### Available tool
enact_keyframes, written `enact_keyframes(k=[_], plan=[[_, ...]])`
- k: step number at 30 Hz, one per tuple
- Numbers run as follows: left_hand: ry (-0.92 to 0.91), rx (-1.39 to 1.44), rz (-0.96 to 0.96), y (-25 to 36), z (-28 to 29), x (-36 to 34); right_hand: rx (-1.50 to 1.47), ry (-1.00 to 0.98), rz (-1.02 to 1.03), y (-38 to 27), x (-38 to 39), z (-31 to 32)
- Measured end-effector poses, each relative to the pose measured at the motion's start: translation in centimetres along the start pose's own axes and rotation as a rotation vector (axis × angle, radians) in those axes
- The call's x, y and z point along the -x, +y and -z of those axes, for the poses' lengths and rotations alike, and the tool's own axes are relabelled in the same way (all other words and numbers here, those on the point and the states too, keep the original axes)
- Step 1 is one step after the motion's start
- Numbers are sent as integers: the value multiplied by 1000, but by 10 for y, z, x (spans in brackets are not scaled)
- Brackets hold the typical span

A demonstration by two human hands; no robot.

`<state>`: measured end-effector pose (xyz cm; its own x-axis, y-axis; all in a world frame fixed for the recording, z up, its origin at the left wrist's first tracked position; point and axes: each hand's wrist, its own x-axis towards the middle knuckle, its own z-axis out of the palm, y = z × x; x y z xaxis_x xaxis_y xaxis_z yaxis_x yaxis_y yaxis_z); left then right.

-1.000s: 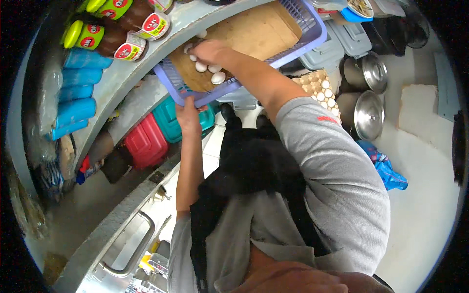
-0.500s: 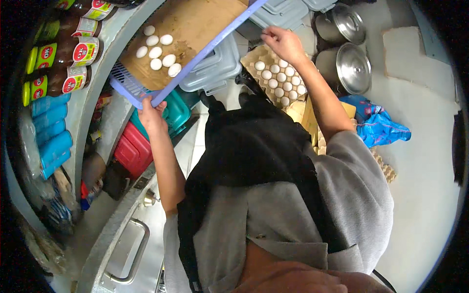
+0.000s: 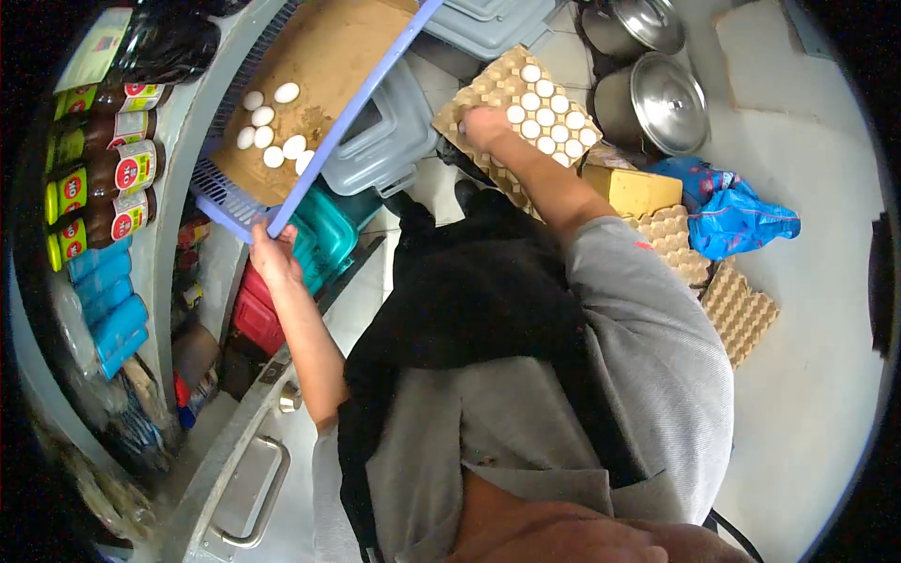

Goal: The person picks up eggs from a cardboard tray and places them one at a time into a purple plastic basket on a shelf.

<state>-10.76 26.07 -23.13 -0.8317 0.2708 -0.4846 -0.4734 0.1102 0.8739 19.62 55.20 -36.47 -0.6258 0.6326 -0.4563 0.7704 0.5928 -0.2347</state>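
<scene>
Plainly, in the head view the two hands are well apart. The left hand [image 3: 275,255], left of centre, is clamped on the near corner of a purple basket [image 3: 349,117] that slants across the upper left of the frame. A brown cardboard sheet [image 3: 347,47] lines it, and loose white eggs [image 3: 286,92] lie grouped toward its lower end. The right hand [image 3: 485,127], at upper centre, is over the left part of a pulp egg tray [image 3: 483,84]; its fingers are hidden, so I cannot tell whether they hold an egg. More eggs fill cups on the tray's right side. Right of the tray sit a yellow box [image 3: 638,192], a blue bag [image 3: 746,220] and a lidded steel pot [image 3: 669,103].
</scene>
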Motion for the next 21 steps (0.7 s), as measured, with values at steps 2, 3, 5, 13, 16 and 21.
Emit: enact_keyframes(k=[2,3,5,13,16,21], plan=[[6,-10,-3,1,-3,5,-54,51,0,0,9,-3],[20,-27,-19,1,-5,7,-178,129,-43,1,16,-4],[31,-41,-32,1,-8,9,-298,209,-90,15,26,-8],[-47,-4,-42,-3,-2,1,-1409,234,-539,131,49,3],[-3,-12,-12,-3,4,2,-330,256,-280,111,40,20],[53,-67,-25,0,-2,4,275,-56,152,95,3,29]])
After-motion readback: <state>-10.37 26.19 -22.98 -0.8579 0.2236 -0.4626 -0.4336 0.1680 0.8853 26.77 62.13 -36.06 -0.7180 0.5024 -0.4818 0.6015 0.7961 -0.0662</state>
